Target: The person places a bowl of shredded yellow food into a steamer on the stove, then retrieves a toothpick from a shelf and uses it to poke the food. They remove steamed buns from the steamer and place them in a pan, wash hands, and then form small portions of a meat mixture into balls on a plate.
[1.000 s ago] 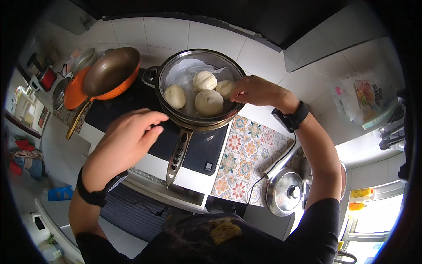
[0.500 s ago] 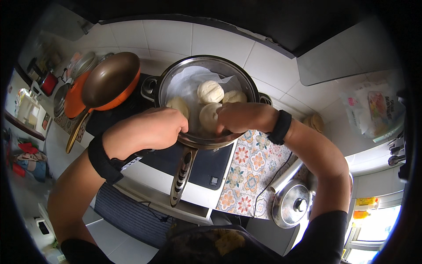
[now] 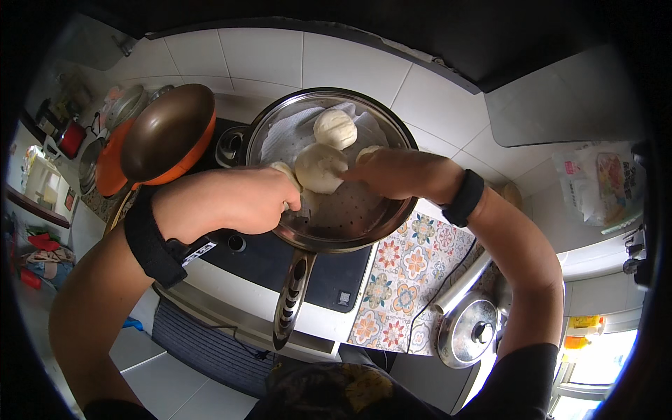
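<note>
A round steel steamer pan [image 3: 336, 236] with a perforated base holds several white buns and a crinkled white liner [image 3: 287, 133]. My right hand [image 3: 399, 173] reaches in from the right, its fingertips closed at the right side of a large smooth bun [image 3: 318, 168]. Another bun [image 3: 335, 129] with a creased top sits at the back. A third bun [image 3: 369, 151] is partly behind my right hand. At the pan's front left, my left hand [image 3: 255, 199] has its fingers curled and pinched beside a mostly hidden bun [image 3: 285, 170]; what they hold is hidden.
The steamer's long handle [image 3: 290, 301] points toward me over the black hob [image 3: 336, 280]. An orange frying pan [image 3: 168, 133] stands left. To the right are a floral-patterned mat [image 3: 399, 280], a steel lid [image 3: 469, 330] and a metal tube [image 3: 463, 283].
The large bun has shifted left and away from me with my right hand. More of the perforated base now shows at the front. My left hand has moved slightly left.
</note>
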The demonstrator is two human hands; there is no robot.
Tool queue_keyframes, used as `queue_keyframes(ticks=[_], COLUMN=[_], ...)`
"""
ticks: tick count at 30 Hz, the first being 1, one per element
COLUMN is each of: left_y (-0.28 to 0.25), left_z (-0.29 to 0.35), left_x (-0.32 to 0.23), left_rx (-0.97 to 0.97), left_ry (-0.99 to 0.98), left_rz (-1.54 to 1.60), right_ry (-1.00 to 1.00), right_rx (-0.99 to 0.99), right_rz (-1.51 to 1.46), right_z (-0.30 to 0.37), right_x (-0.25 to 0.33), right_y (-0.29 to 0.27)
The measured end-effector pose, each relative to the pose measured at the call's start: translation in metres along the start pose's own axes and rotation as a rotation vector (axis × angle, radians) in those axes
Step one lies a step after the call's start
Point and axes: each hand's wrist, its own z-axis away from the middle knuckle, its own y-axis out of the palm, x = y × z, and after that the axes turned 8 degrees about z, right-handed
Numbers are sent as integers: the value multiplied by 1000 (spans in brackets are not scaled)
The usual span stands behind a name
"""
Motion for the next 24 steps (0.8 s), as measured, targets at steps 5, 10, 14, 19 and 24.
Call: queue_keyframes(ticks=[5, 10, 14, 19, 24], left_y=[-8, -23, -19, -14, -26], left_z=[2, 1, 0, 2, 0], left_x=[2, 10, 9, 3, 12], left_rx=[-49, -182, -170, -137, -174], left_ry=[-83, -164, -129, -151, -193], left_rz=[-62, -15, -3, -22, -66], right_ry=[118, -148, -345, -354, -310], right_rx=[-75, 132, 99, 266, 122], right_rz=[209, 38, 29, 135, 56], right_z=[6, -4, -7, -21, -28], right_x=[-31, -22, 0, 6, 0], right_y=[2, 6, 12, 36, 68])
